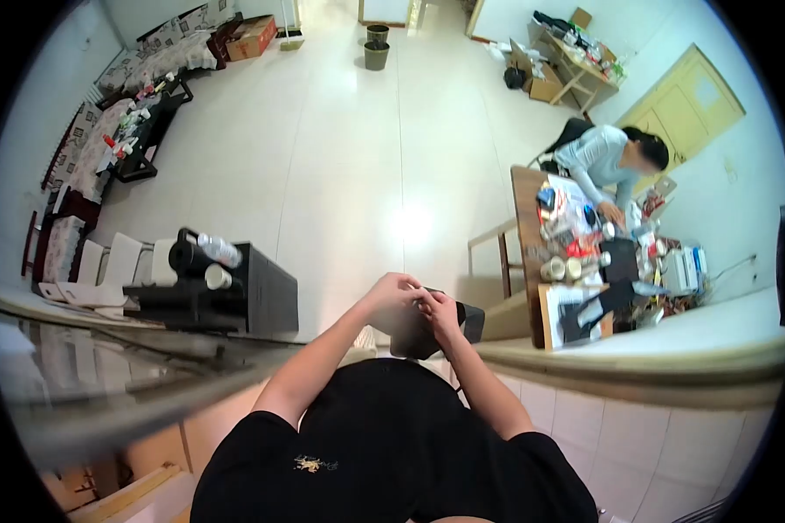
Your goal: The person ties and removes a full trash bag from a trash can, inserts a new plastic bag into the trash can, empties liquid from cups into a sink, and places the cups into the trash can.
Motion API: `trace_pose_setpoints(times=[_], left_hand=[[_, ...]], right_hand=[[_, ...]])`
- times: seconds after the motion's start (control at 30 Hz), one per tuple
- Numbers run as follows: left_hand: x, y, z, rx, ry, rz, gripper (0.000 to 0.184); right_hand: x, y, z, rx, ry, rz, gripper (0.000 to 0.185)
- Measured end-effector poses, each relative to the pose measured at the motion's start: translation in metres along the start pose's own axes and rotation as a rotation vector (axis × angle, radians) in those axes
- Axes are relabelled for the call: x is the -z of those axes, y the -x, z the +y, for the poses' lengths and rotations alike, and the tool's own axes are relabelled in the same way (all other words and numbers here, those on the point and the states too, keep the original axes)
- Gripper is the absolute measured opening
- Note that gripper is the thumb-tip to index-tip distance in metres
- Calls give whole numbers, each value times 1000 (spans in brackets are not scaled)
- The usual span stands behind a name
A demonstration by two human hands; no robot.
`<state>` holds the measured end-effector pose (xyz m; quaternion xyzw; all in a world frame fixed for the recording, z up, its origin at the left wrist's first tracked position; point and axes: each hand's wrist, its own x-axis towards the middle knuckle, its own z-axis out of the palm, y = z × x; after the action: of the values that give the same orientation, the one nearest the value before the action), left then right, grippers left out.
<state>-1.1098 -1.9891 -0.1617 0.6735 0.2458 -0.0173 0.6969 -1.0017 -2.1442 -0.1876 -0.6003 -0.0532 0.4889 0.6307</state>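
In the head view my left hand [394, 293] and my right hand [440, 312] meet in front of my body, fingertips pinched together. Whatever sits between the fingers is too small or too hidden to name. Just under and behind both hands is a dark, box-like thing [414, 342], partly covered by my right hand and wrist. A second dark edge of it, or of another thing [473, 323], shows to the right of my right hand. I cannot tell whether either hand touches it.
A door frame [584, 359] runs across on both sides of me. Left stands a black cabinet [275, 292] with a bottle [221, 250] and cup [218, 278]. To the right, a person [597, 161] sits at a cluttered table [527, 218]. Bins [376, 57] stand on the floor ahead.
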Motion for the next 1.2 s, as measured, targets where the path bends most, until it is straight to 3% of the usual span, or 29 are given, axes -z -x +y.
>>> trace_pose_setpoints(times=[0.2, 0.4, 0.53, 0.6, 0.67, 0.93, 1.03, 1.2], left_hand=[[99, -112, 46, -26, 40, -34, 27], [206, -235, 66, 0, -133, -55, 24], [293, -318, 98, -10, -293, 67, 23], [336, -352, 117, 24, -343, 90, 22], [384, -388, 133, -73, -358, 167, 21], [535, -484, 180, 50, -150, 402, 26], [608, -530, 188, -71, -163, 498, 27], [752, -614, 200, -152, 115, 640, 28]], right_hand=[[-38, -125, -78, -31, -187, 4, 23], [-73, -270, -135, 11, 16, -26, 31], [-105, -388, -199, 16, 112, -165, 28], [-130, -437, -233, -29, 6, -201, 31], [-159, -487, -272, -72, -3, -237, 31], [-270, -670, -380, -43, 169, -357, 33], [-318, -745, -406, -11, 231, -369, 31], [-396, -877, -454, 30, 222, -365, 33]])
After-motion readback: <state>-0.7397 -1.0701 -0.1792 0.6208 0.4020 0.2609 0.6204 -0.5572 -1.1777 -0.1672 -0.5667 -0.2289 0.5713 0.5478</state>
